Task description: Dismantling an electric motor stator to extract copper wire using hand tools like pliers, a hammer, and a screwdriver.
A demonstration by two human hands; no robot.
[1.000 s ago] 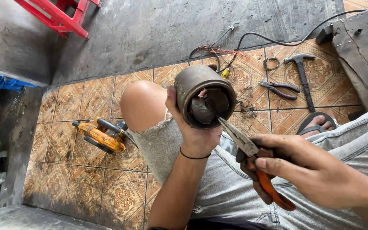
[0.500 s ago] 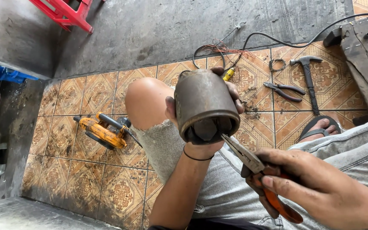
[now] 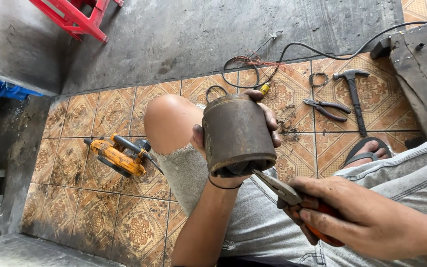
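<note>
We observe the left hand wrapped around a rusty brown metal cylinder, thumb on the near-left side and fingers curled over the far-right side, so the grip is closed firmly on the housing. The cylinder is held upright above the lap, just in front of the bare knee, with its open lower end tilted toward the camera; dark internal parts show inside that opening but we cannot make them out in detail. A thin black band sits on the left wrist.

The right hand is clenched around the orange handles of a pair of long-nose pliers. The pliers' grey nose points up and left, and its tip reaches the lower rim of the cylinder at the opening. Whether the nose is pinching anything inside we cannot tell.

On the patterned floor tiles to the left of the knee lies an orange power tool. To the right, well apart from the hands, lie a hammer, a second pair of pliers and a small ring clamp. A black cable runs across the concrete beyond. A sandalled foot rests near the hammer, and a red stool stands at top left
</note>
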